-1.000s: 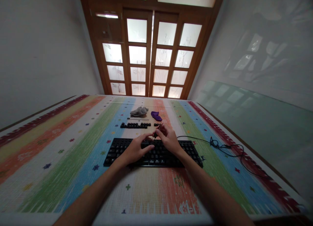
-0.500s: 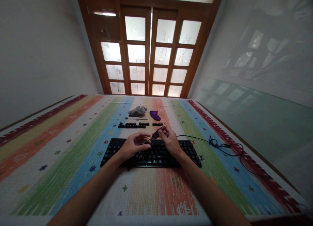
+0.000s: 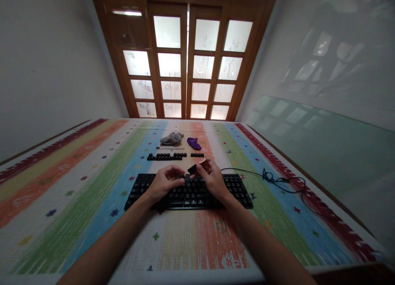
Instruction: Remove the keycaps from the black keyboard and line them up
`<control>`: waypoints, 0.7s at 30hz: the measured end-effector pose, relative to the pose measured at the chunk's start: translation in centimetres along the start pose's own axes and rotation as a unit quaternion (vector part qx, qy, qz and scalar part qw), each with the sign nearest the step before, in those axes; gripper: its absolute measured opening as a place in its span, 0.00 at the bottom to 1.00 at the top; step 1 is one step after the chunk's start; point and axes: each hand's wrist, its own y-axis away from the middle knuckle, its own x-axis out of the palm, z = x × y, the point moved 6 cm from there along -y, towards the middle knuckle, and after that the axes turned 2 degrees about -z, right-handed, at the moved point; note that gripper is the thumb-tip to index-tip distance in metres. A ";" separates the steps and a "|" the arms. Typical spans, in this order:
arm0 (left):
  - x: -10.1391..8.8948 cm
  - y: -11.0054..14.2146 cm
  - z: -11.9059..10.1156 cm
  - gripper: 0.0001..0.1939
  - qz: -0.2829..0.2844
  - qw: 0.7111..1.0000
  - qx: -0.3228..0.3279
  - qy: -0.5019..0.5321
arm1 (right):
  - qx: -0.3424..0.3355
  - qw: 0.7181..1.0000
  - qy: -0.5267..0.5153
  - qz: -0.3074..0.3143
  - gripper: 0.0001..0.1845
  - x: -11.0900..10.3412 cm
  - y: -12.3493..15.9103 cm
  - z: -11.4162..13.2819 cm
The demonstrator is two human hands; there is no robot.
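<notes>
A black keyboard (image 3: 188, 200) lies across the striped cloth under both my hands. My right hand (image 3: 212, 179) is closed on a small black tool with thin wire ends, which looks like a wire keycap puller (image 3: 191, 169). It is held tilted above the upper rows of keys. Thumb and fingers of my left hand (image 3: 166, 181) pinch together by the puller's left wire end. Something small and dark may be between them, but I cannot make it out. My hands hide part of the middle keys.
Loose black keycaps (image 3: 166, 156) stand in a row behind the keyboard, with a shorter group of keycaps (image 3: 197, 155) to the right. Farther back lie a thin rod (image 3: 171, 148), a grey cloth (image 3: 172, 138) and a purple cloth (image 3: 194, 143). A black cable (image 3: 280, 180) trails right.
The keycap puller has turned slightly in my right hand and sits a little farther left. My left hand has shifted slightly left, its fingers closer together. The view has moved slightly.
</notes>
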 end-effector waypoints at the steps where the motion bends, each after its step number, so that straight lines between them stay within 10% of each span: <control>1: -0.1 0.0 0.0 0.22 -0.008 1.000 0.003 -0.008 | 0.001 1.000 0.001 0.001 0.16 0.2 0.1 0.1; 21: 0.6 -0.4 -2.3 0.06 -0.098 0.956 0.132 -0.242 | -0.038 0.986 0.133 -0.089 0.09 -0.6 0.4 0.2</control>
